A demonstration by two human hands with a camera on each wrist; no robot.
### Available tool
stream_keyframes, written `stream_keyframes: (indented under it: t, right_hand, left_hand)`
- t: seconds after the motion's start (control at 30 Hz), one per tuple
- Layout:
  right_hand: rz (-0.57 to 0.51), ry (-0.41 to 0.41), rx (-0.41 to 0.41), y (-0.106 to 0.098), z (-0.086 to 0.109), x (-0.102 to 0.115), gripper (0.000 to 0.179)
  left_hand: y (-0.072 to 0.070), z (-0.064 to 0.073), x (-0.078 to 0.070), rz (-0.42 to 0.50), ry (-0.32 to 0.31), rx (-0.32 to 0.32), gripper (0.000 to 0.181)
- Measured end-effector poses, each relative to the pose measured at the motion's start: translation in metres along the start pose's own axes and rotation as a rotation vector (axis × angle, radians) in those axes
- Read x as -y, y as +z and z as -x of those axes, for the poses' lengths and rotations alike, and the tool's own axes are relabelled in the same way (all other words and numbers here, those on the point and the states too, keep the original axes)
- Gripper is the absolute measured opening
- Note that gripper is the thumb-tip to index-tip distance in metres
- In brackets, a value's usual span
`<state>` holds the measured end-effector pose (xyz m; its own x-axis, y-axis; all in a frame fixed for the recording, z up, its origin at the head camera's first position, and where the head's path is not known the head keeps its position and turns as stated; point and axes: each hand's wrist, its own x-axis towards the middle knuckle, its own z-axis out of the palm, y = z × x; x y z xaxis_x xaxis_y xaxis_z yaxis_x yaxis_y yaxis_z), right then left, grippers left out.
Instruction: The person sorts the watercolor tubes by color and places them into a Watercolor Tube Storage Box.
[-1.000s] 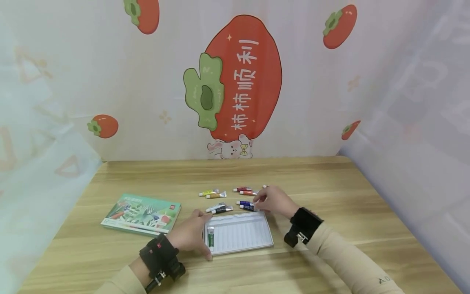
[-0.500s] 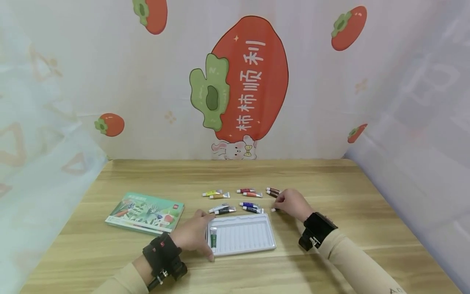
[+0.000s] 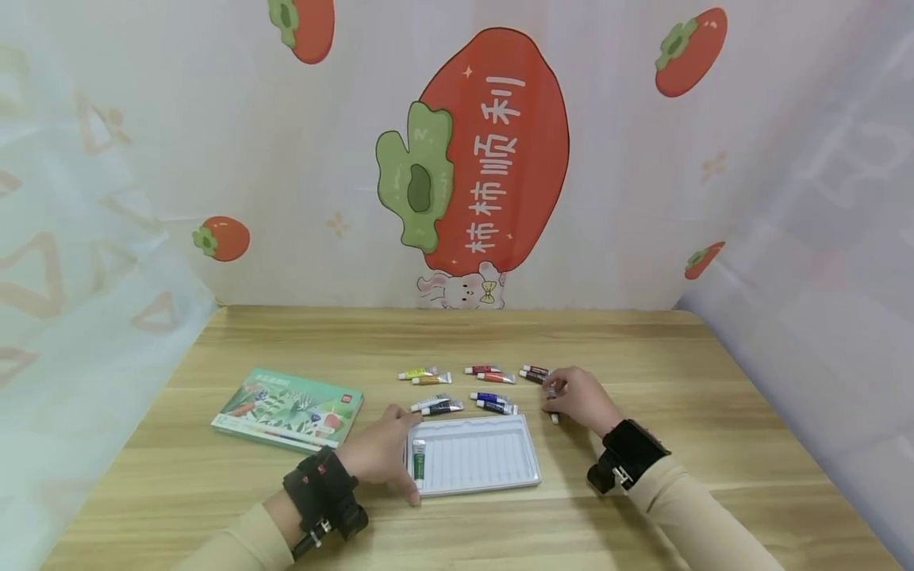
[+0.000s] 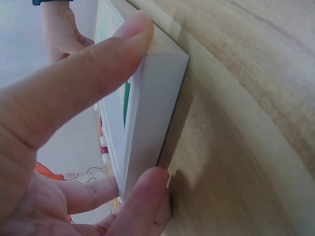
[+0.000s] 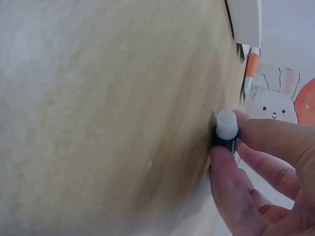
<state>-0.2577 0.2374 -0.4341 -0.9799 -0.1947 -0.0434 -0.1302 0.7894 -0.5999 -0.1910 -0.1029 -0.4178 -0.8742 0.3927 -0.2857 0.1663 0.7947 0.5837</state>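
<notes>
In the head view, my left hand (image 3: pixel 378 448) grips the left end of a white tray (image 3: pixel 471 490), thumb at the near corner, fingers at the far one. The left wrist view has the thumb and fingers spanning the tray's short side (image 4: pixel 152 113). One green paint tube (image 3: pixel 419 461) lies in the tray's leftmost groove. My right hand (image 3: pixel 581 399), right of the tray, pinches a dark paint tube between thumb and fingers. Its white cap (image 5: pixel 227 124) faces the right wrist camera. The fingers hide much of this tube.
Behind the tray lie paired paint tubes: yellow (image 3: pixel 417 373) and ochre, white and black (image 3: pixel 443 408), red and orange (image 3: pixel 496 378), blue (image 3: pixel 489 397) and dark blue, and two brown (image 3: pixel 534 377). A green illustrated box (image 3: pixel 289 408) sits left on the wooden table (image 3: pixel 457 333).
My right hand has moved right, away from the blue tubes, with the pinched tube. The tube's cap has swung from pointing left to pointing toward me. My left hand stays on the tray.
</notes>
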Motion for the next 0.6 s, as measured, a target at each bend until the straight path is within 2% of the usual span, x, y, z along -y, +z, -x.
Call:
stream_keyframes:
  t: [0.2, 0.4, 0.6]
  right_hand:
    - [-0.073, 0.089, 0.074, -0.004, 0.002, -0.004, 0.037]
    - [-0.174, 0.118, 0.104, -0.008, 0.002, -0.007, 0.047]
    - [-0.389, 0.157, 0.136, -0.009, 0.005, -0.013, 0.043]
  left_hand:
    - [0.0, -0.002, 0.0, -0.003, -0.015, 0.012, 0.122]
    - [0.0, -0.002, -0.001, -0.006, -0.014, 0.009, 0.122]
    - [0.0, -0.001, -0.001, -0.002, -0.015, 0.008, 0.122]
